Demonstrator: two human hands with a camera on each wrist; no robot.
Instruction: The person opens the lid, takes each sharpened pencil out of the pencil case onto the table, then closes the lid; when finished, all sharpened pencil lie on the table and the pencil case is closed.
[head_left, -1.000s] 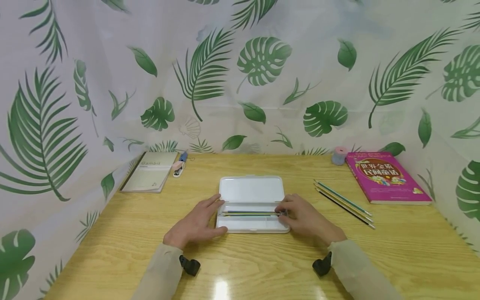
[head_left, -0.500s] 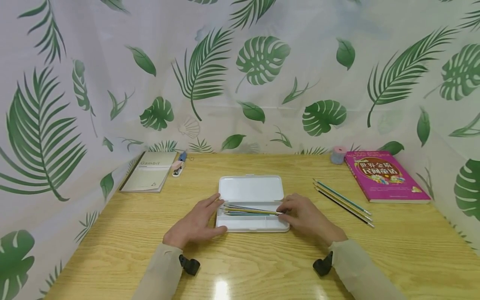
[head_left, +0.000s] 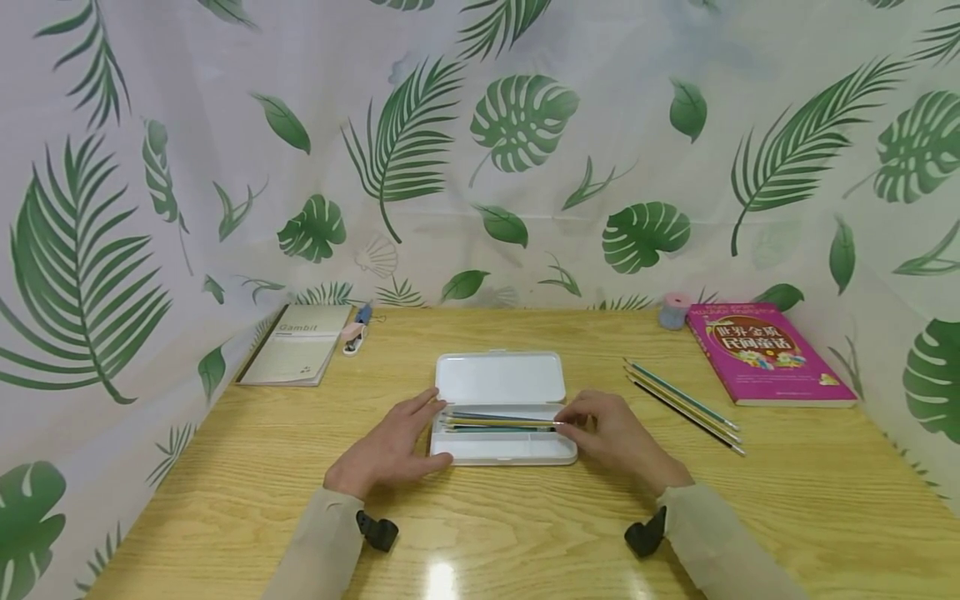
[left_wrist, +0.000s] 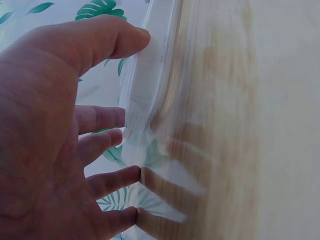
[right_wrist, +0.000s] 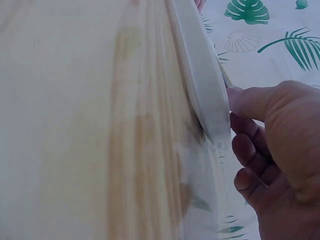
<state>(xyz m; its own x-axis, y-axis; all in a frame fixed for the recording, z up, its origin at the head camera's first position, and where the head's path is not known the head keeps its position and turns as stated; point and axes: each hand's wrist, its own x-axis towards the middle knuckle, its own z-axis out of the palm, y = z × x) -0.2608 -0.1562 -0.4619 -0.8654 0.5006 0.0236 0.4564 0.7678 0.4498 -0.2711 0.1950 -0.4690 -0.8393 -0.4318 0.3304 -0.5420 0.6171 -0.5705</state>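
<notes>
A white pencil case (head_left: 502, 450) lies with its lid (head_left: 498, 377) raised away from me. Several pencils lie lengthwise inside, among them a green pencil (head_left: 495, 430) and a dark greyish pencil (head_left: 487, 416). My right hand (head_left: 611, 429) pinches the right end of a yellow pencil (head_left: 510, 422) between thumb and forefinger, over the case's right end. In the right wrist view its other fingers are curled beside the case wall (right_wrist: 205, 80). My left hand (head_left: 393, 442) rests at the case's left end, fingers spread, thumb (left_wrist: 132, 40) along the front corner.
Several pencils (head_left: 684, 406) lie slanted on the table (head_left: 510, 533) to the right. A pink book (head_left: 772, 358) and a pink-and-blue cylinder (head_left: 675, 311) stand behind them. At the back left are a notebook (head_left: 296, 346), a small stapler (head_left: 354, 339) and a blue clip (head_left: 363, 314).
In the case, the pencils have spread from a tight bundle into a fan. The yellow pencil's right end now shows in my right fingers. The left hand has stayed in place.
</notes>
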